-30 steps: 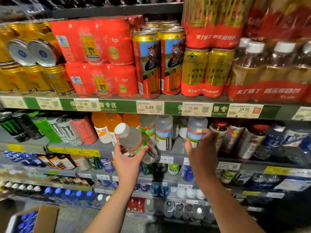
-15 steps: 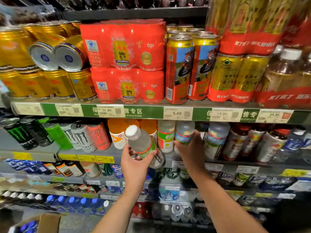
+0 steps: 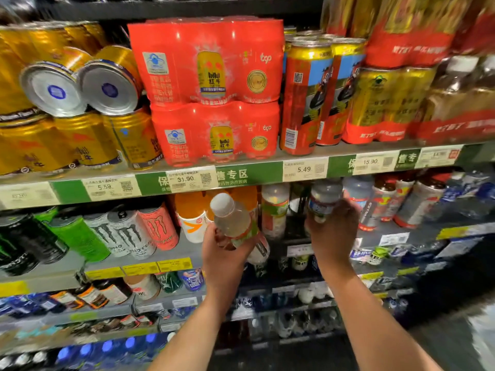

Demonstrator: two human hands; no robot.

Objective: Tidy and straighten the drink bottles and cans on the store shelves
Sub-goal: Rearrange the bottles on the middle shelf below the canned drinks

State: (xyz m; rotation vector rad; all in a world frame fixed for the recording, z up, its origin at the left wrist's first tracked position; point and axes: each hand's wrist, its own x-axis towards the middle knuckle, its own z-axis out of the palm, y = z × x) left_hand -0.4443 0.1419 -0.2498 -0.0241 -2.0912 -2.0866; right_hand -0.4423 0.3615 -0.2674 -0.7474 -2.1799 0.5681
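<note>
Head view: both hands [image 3: 225,253] [image 3: 333,234] each around a bottle [image 3: 235,223] [image 3: 322,199].

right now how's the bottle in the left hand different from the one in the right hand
The left hand holds its green-labelled bottle tilted, out in front of the shelf; the right hand grips the blue-labelled bottle upright on the shelf. The first shows its white cap; the second's top is hidden by the shelf edge. Both are pale plastic bottles.

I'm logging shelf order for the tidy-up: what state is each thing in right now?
Left hand: grips the green-label bottle.
Green-label bottle: capped, tilted, off the shelf.
Right hand: grips the blue-label bottle.
Blue-label bottle: roughly upright, at the shelf.
Two gold cans: lying on their sides.
Tall red cans: upright.
</note>
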